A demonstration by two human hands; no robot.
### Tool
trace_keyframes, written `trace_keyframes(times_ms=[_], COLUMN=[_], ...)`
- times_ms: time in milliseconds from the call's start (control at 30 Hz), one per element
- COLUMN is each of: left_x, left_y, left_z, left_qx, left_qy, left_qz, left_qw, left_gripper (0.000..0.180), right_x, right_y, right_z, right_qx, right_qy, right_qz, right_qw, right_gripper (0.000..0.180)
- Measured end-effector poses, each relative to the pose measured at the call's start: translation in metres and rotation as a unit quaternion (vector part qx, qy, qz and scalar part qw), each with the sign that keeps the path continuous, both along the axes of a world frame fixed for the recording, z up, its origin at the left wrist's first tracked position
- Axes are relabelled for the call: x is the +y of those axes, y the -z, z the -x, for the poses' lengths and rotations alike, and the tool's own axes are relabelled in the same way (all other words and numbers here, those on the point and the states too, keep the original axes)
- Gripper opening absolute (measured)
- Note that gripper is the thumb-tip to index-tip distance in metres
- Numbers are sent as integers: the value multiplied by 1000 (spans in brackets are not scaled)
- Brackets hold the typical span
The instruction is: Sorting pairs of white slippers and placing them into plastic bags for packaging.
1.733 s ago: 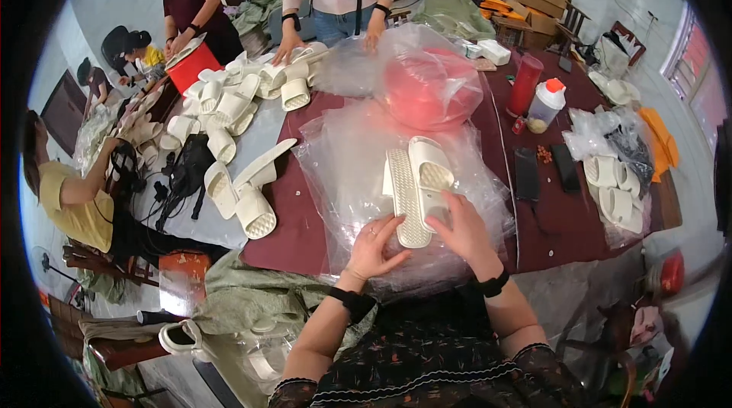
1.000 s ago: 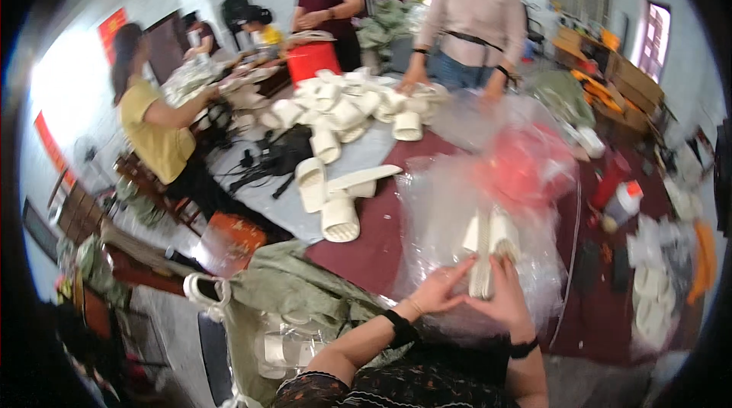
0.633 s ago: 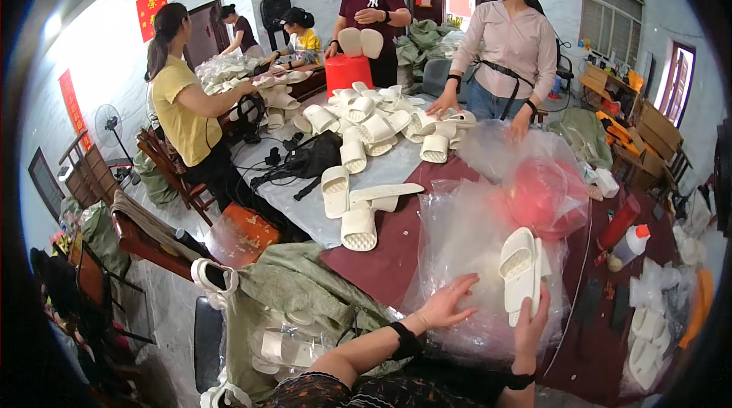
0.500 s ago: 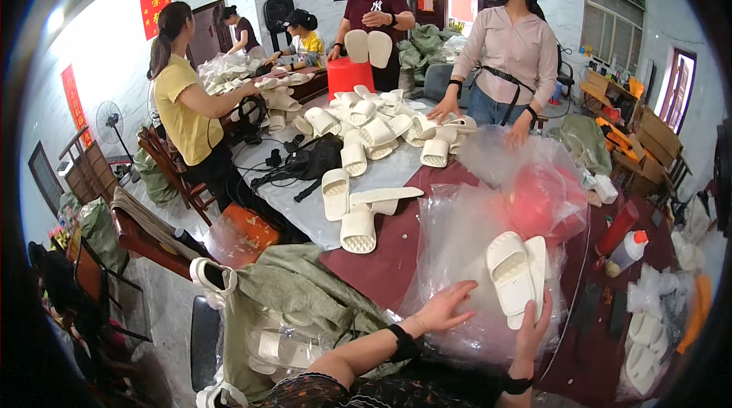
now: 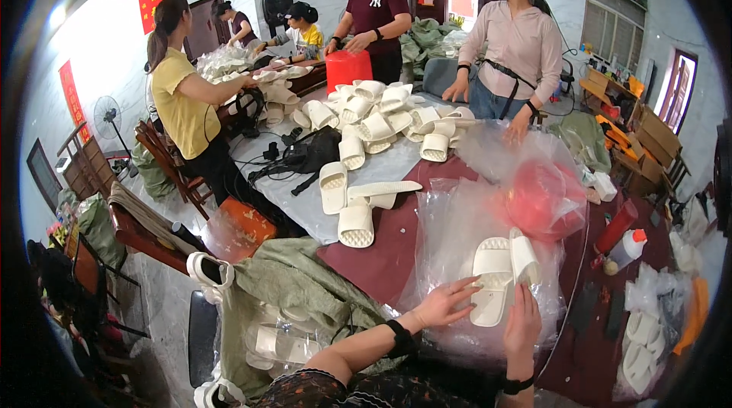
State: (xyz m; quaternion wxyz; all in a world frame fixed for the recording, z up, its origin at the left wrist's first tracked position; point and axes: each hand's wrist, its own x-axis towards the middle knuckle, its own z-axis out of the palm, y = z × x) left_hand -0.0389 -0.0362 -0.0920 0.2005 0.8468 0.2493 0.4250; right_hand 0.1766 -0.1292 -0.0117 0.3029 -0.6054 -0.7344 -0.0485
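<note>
A cream slipper (image 5: 490,291) lies sole down on a stack of clear plastic bags, in front of me. Its mate, the second slipper (image 5: 524,257), stands tilted on edge against its right side. My right hand (image 5: 523,326) grips this second slipper by its lower end, with the fingers pointing up. From the left, my left hand (image 5: 446,304) reaches over with its fingers stretched out and apart, and the fingertips touch the left edge of the flat slipper.
Loose slippers form a pile (image 5: 374,122) at the far side of the table. A red bundle in plastic (image 5: 543,198), a white bottle (image 5: 628,248) and bagged slippers (image 5: 642,347) stand at the right. A green sack (image 5: 301,278) sits front left. Several people work around the table.
The two slippers, held together in my right hand before, now lie apart on the bags. My left hand has moved right to touch one. A co-worker across has lowered a pair of slippers.
</note>
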Motion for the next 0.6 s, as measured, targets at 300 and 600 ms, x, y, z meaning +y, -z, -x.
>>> trace_keyframes(times_ms=[300, 600], left_x=[8, 6], left_y=[2, 0], left_z=[2, -11], left_qx=[16, 2], left_qy=[-40, -43], left_qz=[62, 8], left_qw=[997, 999], left_gripper=[35, 26], right_x=[21, 9], right_y=[21, 47], right_z=[-19, -23], right_qx=[6, -95], right_qy=[17, 106], right_qz=[84, 31], right_qw=[996, 989], right_gripper=[58, 45])
